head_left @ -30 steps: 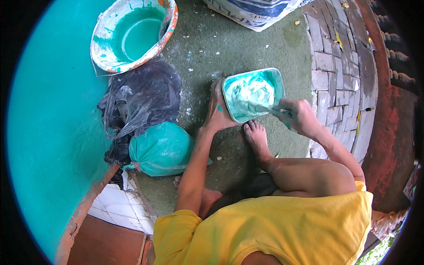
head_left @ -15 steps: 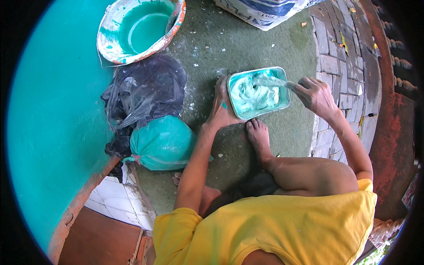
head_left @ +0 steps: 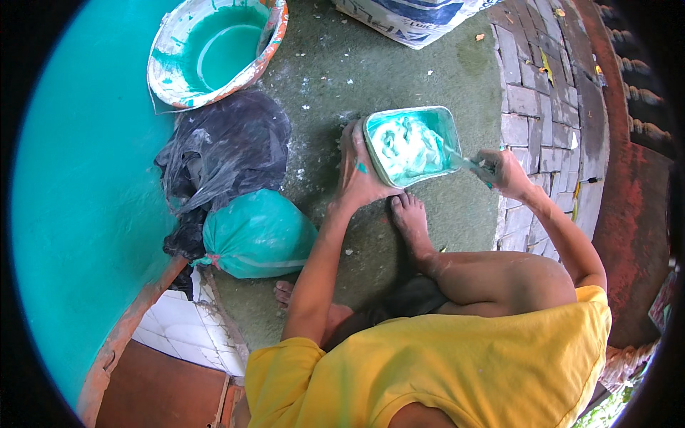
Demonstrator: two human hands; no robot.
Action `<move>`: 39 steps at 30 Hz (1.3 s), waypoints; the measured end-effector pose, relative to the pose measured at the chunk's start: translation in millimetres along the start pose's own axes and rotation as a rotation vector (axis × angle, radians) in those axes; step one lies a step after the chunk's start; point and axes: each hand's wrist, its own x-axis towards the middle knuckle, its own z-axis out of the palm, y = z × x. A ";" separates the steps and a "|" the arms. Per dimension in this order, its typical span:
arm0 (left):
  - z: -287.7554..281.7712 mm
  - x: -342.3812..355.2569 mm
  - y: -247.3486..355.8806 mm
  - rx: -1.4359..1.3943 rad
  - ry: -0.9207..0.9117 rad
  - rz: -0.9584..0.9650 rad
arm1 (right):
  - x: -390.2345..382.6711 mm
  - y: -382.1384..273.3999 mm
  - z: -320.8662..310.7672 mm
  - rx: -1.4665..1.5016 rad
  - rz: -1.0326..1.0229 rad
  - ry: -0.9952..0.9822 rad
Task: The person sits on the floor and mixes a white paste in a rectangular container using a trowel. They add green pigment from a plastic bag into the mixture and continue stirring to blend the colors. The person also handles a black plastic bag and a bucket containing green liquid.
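My left hand [head_left: 360,178] clamps the rectangular teal plastic tray of pale paste [head_left: 412,146], steadying it; my right hand [head_left: 503,171] pinches a thin stirring tool [head_left: 460,160], angled in.

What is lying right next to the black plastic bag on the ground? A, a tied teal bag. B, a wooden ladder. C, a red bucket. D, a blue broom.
A: a tied teal bag lies against the lower edge of the black bag, left of the left hand.

Green mossy ground [head_left: 399,78], rectangular tray [head_left: 412,145], paint-smeared bucket [head_left: 214,50], teal sack [head_left: 258,234], black bag [head_left: 221,153]
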 end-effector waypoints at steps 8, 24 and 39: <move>0.2 -12.2 -4.8 0.048 0.031 0.137 | -0.3 -21.3 -2.3 0.105 -0.001 -0.059; 17.1 -47.0 -45.6 -0.008 0.041 0.004 | 38.7 -55.3 26.0 0.142 -0.214 0.029; 3.0 -60.4 -30.0 -0.029 0.075 -0.013 | -0.2 -58.0 -4.0 -0.337 -0.082 0.230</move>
